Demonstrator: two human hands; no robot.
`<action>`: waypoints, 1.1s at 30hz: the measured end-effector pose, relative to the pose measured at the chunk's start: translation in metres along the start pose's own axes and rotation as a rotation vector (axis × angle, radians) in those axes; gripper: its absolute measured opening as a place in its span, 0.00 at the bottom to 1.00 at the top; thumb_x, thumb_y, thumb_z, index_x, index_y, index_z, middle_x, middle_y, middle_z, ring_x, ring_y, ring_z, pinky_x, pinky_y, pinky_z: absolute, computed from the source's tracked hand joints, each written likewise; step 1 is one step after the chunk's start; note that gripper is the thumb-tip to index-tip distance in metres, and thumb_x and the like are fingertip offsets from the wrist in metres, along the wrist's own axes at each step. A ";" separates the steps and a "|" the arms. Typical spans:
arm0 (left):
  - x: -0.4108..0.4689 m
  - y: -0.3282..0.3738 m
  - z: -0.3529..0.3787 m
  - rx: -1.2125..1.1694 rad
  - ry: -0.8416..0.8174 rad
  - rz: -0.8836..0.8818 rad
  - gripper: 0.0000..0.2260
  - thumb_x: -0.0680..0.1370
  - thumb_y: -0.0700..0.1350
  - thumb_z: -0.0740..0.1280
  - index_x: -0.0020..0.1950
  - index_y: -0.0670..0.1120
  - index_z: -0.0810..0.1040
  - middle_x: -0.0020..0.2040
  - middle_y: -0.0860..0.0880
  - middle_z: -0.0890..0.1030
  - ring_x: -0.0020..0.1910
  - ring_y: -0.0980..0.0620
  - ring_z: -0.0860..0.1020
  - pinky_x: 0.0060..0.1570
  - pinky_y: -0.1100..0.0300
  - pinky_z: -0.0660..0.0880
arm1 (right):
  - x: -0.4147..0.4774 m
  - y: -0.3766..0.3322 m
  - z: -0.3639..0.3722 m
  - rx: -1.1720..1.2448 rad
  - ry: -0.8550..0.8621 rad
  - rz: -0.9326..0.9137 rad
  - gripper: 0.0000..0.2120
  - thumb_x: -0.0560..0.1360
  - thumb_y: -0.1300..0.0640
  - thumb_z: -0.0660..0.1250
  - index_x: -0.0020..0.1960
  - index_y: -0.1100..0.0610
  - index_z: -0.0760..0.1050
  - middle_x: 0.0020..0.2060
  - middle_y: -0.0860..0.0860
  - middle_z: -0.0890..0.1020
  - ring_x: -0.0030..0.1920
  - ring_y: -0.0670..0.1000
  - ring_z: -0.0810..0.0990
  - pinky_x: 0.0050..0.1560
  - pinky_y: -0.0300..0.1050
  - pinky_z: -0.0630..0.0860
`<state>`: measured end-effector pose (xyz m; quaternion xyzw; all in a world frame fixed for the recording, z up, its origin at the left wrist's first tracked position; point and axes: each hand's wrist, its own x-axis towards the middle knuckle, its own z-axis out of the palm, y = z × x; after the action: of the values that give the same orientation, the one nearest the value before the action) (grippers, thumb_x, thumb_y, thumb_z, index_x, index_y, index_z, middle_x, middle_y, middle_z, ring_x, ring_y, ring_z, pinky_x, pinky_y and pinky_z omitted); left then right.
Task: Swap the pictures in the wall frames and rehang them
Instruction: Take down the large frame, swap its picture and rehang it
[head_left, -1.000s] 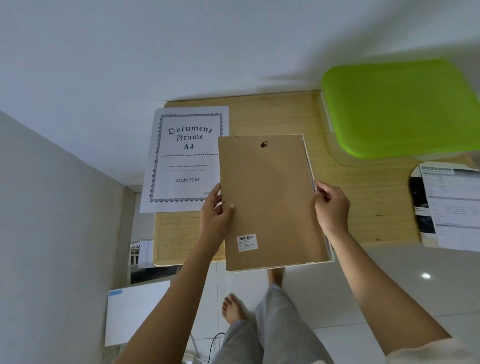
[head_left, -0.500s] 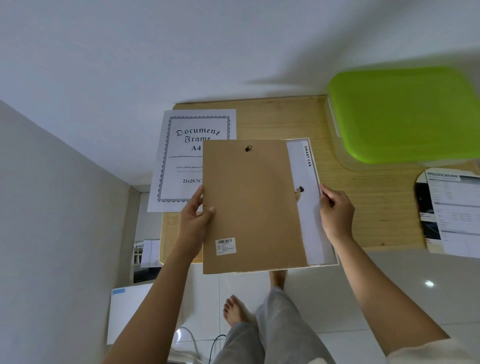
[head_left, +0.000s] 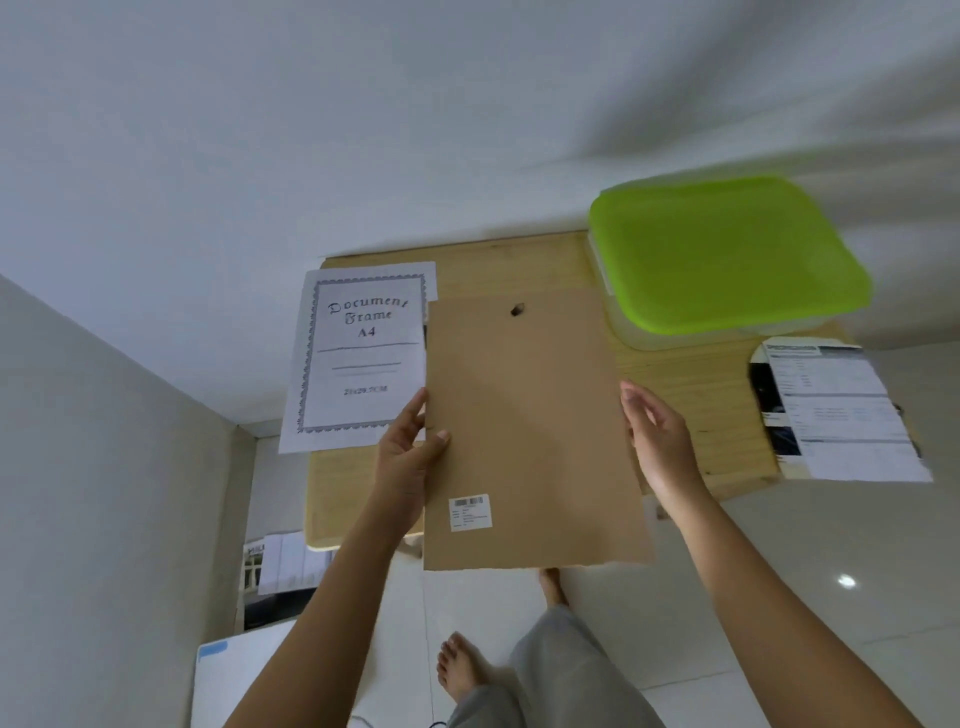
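A brown backing board with a small hanger hole near its top and a barcode sticker low on its left lies flat over the wooden table, its near end past the table's front edge. My left hand grips the board's left edge, thumb on top. My right hand is at the board's right edge with its fingers apart and nothing in them. Whatever lies under the board is hidden. A white "Document Frame A4" sheet lies on the table just left of the board. A printed specification sheet lies at the table's right end.
A clear box with a lime-green lid stands at the table's back right against the white wall. Below the table are glossy floor tiles, my bare foot and a white panel on the floor at the left. A grey wall closes the left side.
The backing board has slid right and now covers the white picture strip that showed at its right side. My right hand has let go of that edge and opened.
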<state>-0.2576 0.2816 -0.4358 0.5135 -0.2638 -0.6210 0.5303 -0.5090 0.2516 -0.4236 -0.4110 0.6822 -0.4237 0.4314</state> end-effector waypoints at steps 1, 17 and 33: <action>-0.003 -0.005 0.015 0.000 -0.034 -0.014 0.24 0.76 0.30 0.61 0.68 0.48 0.68 0.52 0.48 0.78 0.50 0.50 0.79 0.49 0.55 0.80 | -0.007 -0.002 -0.010 -0.004 0.016 0.029 0.18 0.79 0.56 0.60 0.67 0.60 0.69 0.62 0.52 0.76 0.57 0.45 0.75 0.56 0.36 0.69; -0.018 -0.118 0.226 0.634 -0.254 -0.231 0.30 0.76 0.38 0.65 0.75 0.49 0.56 0.68 0.46 0.67 0.56 0.51 0.69 0.52 0.60 0.71 | -0.003 0.074 -0.223 -0.191 0.228 0.162 0.12 0.79 0.59 0.58 0.60 0.57 0.75 0.49 0.50 0.81 0.49 0.48 0.77 0.54 0.42 0.72; -0.016 -0.143 0.222 0.976 0.202 0.007 0.26 0.76 0.41 0.67 0.71 0.40 0.63 0.69 0.45 0.64 0.65 0.48 0.68 0.67 0.56 0.65 | 0.046 0.080 -0.199 -0.316 -0.052 0.064 0.22 0.78 0.59 0.60 0.71 0.59 0.63 0.67 0.55 0.71 0.67 0.52 0.70 0.67 0.46 0.67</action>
<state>-0.5179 0.2909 -0.4811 0.7585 -0.4727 -0.3702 0.2532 -0.7244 0.2778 -0.4562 -0.4626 0.7418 -0.2864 0.3921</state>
